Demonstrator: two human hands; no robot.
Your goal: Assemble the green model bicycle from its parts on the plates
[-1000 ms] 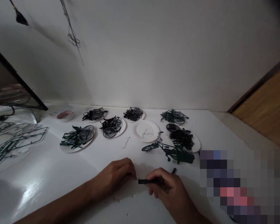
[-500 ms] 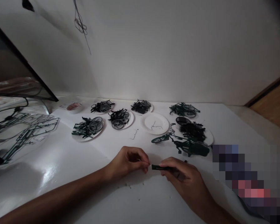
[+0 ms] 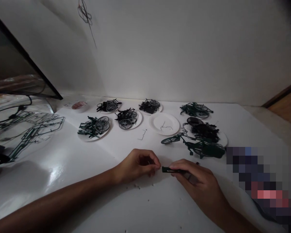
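Just above the white table, my right hand (image 3: 196, 179) grips a slim dark green tool (image 3: 169, 170) that looks like a nail clipper, its tip pointing left. My left hand (image 3: 140, 166) is closed in a pinch right at that tip. Whatever lies between its fingertips is too small to make out. Behind my right hand rests a dark green model bicycle (image 3: 201, 147), lying partly on its side. Tiny loose bits (image 3: 137, 186) are scattered on the table below my hands.
Paper plates with dark model bicycle parts (image 3: 95, 127) stand along the back. One white plate (image 3: 155, 129) holds thin wire-like pieces. Green part frames (image 3: 26, 139) lie at left, by a screen (image 3: 16, 55). A small bowl (image 3: 80, 108) stands near the wall.
The view has shifted slightly, so the table things appear a little higher and further right. Both hands keep their hold, with the tool's tip still against the left fingertips.
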